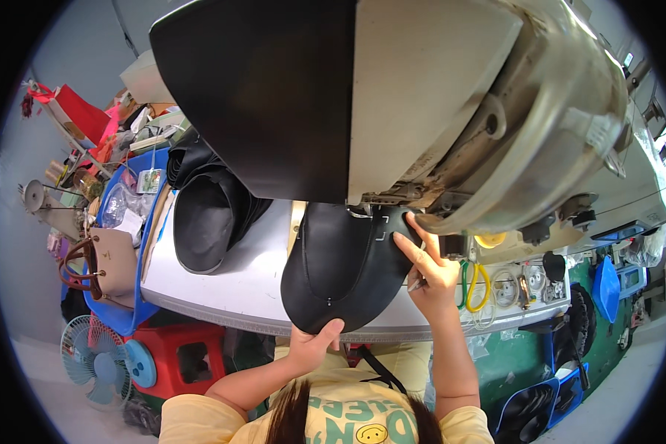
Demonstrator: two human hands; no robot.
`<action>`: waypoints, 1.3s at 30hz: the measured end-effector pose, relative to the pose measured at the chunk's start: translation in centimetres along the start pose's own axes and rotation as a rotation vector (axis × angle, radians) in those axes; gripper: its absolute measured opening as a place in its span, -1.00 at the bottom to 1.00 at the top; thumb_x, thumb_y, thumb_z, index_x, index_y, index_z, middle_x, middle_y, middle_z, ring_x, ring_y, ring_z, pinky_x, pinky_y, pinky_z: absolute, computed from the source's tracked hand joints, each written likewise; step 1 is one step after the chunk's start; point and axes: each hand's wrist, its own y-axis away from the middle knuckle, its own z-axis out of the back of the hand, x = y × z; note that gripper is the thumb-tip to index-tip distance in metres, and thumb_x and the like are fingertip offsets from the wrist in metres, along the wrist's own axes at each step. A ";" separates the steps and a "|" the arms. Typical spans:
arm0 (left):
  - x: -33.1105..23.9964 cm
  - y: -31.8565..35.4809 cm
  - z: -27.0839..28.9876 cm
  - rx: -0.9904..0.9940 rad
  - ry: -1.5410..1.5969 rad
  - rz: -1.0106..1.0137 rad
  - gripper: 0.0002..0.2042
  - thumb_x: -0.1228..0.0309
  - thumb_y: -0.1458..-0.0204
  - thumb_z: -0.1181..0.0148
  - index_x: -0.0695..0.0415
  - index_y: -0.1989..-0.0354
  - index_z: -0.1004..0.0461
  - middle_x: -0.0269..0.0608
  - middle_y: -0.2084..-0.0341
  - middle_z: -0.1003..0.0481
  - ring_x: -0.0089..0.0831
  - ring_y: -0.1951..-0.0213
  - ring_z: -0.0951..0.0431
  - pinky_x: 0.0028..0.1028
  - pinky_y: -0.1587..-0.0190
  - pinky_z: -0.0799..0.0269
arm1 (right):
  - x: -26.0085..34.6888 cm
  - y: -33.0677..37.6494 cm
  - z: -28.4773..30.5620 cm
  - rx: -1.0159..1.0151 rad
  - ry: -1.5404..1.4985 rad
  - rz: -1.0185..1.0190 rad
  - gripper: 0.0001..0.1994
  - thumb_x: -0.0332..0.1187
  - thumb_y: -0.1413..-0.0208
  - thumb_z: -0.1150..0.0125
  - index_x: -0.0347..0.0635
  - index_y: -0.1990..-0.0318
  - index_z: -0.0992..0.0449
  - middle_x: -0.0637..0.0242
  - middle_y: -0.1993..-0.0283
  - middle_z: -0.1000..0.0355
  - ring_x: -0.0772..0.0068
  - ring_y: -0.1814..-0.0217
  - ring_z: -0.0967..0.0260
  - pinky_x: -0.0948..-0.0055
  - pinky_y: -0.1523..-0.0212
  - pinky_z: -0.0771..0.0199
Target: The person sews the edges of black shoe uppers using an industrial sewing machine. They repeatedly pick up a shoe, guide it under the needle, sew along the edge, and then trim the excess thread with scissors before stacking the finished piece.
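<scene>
A black leather piece [329, 274] with a rounded near end and a curved seam line lies under the presser area of a large sewing machine [422, 89]. My left hand [312, 345] grips its near edge, the thumb on top and the fingers below. My right hand [431, 270] lies at its right edge, two digits stretched over the leather close to the machine. A small slim grey-white thing [416, 284] pokes out from my right hand's curled fingers; its kind is unclear. The machine head hides the leather's far end.
Left on the white table [266, 296] lies a stack of black leather pieces [203, 222]. Beside it stand a blue bin [129, 314], beige handbag [118, 259], blue fan [96, 355] and red stool [163, 362]. Yellow-handled scissors [479, 288] lie right of my right hand.
</scene>
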 end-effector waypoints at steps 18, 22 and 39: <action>-0.2 -0.8 -0.4 0.202 -0.205 0.241 -0.89 0.45 -0.07 -0.18 0.22 0.29 -0.49 -0.30 0.59 -0.45 -0.56 0.63 -0.38 -0.52 0.56 -0.30 | -0.5 -1.1 0.1 0.078 -0.082 -0.119 -0.29 -0.85 0.37 0.06 -0.13 -0.07 -0.47 0.06 -0.15 -0.34 0.36 0.31 -0.37 0.56 0.34 -0.34; -3.4 0.7 -1.0 0.548 -0.754 -0.500 -0.77 0.45 0.06 -0.26 0.30 0.24 -0.49 -0.08 0.52 -0.49 -0.28 0.59 -0.45 -0.42 0.48 -0.40 | 2.8 -1.7 1.8 0.239 -0.156 -0.331 -0.38 -0.81 0.34 -0.09 -0.21 -0.02 -0.41 0.03 -0.20 -0.25 0.12 0.19 -0.37 0.37 0.24 -0.45; -6.4 -14.7 -0.4 -0.065 -1.422 -0.951 -0.78 0.63 0.16 -0.10 0.21 0.26 -0.48 -0.10 0.26 -0.53 -0.11 0.30 -0.53 -0.27 0.29 -0.44 | 0.1 7.9 -0.4 0.029 -0.395 -0.555 -0.78 -0.46 -0.18 -0.06 -0.26 0.06 -0.50 0.31 0.45 -0.50 0.62 0.50 -0.38 0.59 0.44 -0.39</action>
